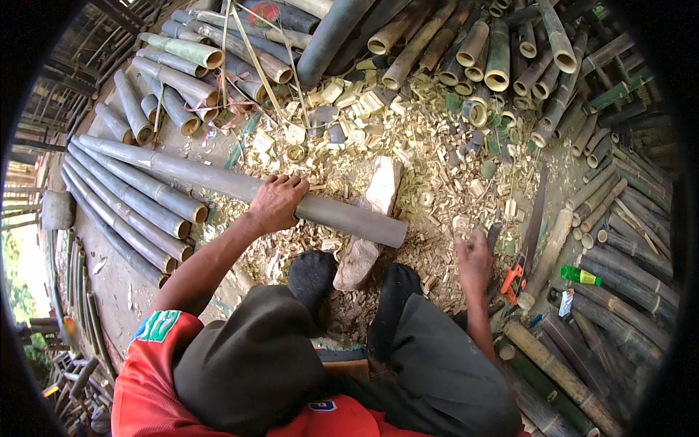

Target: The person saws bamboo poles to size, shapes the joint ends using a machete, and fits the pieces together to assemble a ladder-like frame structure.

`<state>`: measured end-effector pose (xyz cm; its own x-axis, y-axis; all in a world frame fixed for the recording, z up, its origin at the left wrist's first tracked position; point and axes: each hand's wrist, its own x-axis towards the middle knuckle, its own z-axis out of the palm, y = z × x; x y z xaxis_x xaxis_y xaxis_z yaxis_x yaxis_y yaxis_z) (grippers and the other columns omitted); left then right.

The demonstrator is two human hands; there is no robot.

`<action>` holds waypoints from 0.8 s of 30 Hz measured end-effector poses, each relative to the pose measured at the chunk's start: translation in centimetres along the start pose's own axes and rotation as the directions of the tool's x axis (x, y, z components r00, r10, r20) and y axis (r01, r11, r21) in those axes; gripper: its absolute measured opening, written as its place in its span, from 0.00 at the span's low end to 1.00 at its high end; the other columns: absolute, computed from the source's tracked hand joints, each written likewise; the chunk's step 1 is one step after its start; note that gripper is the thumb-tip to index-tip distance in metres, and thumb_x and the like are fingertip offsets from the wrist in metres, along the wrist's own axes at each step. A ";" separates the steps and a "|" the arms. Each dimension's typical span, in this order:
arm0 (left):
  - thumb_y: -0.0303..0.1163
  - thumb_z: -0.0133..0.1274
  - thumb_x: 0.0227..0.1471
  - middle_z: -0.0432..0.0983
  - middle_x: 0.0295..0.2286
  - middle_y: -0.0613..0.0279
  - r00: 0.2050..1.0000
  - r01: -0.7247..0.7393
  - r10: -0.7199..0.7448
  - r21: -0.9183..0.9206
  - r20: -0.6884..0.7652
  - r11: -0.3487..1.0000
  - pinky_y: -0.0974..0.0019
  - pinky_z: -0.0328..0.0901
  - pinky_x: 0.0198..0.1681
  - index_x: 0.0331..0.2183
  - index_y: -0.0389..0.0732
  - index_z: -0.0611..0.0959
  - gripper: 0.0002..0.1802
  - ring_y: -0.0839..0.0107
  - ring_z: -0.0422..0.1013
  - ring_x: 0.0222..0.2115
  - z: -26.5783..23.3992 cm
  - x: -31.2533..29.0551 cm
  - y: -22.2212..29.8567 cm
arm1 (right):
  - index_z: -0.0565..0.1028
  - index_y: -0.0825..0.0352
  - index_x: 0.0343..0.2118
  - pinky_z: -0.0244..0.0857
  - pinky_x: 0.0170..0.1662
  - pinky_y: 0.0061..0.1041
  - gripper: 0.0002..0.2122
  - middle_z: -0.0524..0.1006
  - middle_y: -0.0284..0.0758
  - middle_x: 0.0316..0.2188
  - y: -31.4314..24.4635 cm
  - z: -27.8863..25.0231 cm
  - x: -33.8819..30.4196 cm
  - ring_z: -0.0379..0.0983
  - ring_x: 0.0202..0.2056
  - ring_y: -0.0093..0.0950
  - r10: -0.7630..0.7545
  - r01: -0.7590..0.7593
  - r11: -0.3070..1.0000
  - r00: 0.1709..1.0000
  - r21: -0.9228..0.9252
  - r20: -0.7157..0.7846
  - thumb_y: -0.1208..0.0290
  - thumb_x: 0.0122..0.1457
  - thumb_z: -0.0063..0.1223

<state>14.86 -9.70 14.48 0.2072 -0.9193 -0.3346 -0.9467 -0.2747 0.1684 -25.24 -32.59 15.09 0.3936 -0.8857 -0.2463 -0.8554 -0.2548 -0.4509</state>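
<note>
A long grey-brown bamboo pole point(349, 218) slants from the far left toward the middle. My left hand point(279, 202) is wrapped over it, short of its near end. That end lies across a chopped wooden block point(357, 266) between my feet. My right hand point(475, 264) is low over the wood chips to the right of the pole, its fingers blurred. Close beside it is a dark blade-like piece point(494, 237); whether the hand touches it I cannot tell. A handsaw with an orange handle point(513, 284) lies just right of that hand.
Pale wood chips point(349, 105) cover the ground ahead. Several bamboo poles point(160, 186) lie side by side at the left. Cut bamboo is stacked at the far side point(499, 54) and right point(626, 262). A green bottle point(580, 275) lies on the right stack.
</note>
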 end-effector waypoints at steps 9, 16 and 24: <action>0.35 0.69 0.30 0.80 0.45 0.48 0.935 -0.058 0.111 -0.163 0.336 0.985 0.51 0.68 0.55 0.53 0.45 0.81 0.41 0.50 0.74 0.50 -2.3 2.1 -2.9 | 0.68 0.72 0.55 0.65 0.53 0.45 0.31 0.75 0.51 0.49 16.1 0.4 -2.6 0.72 0.52 0.51 0.085 -0.109 0.984 0.982 -0.138 -0.171 0.54 0.56 0.66; 0.32 0.70 0.26 0.83 0.36 0.48 0.965 0.042 -0.004 -0.139 0.264 0.989 0.49 0.71 0.46 0.44 0.44 0.85 0.34 0.48 0.78 0.41 -2.6 0.9 -3.6 | 0.72 0.70 0.46 0.64 0.47 0.50 0.21 0.79 0.51 0.44 12.7 -3.0 -5.4 0.75 0.46 0.52 0.380 -0.421 0.901 0.880 -0.099 -0.284 0.54 0.64 0.57; 0.32 0.70 0.26 0.83 0.32 0.50 0.983 0.012 0.005 -0.089 0.186 0.996 0.49 0.73 0.44 0.40 0.45 0.86 0.30 0.49 0.80 0.39 -2.2 1.4 -3.0 | 0.63 0.73 0.62 0.70 0.51 0.51 0.42 0.78 0.57 0.46 14.9 3.0 -15.7 0.76 0.47 0.58 0.518 -0.503 0.823 0.855 -0.265 -0.014 0.41 0.56 0.59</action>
<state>18.49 -10.74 15.52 0.1528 -0.8522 -0.5004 -0.9187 -0.3092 0.2459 -43.15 -21.27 9.63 -0.1110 -0.8950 -0.4321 -0.9910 0.1325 -0.0198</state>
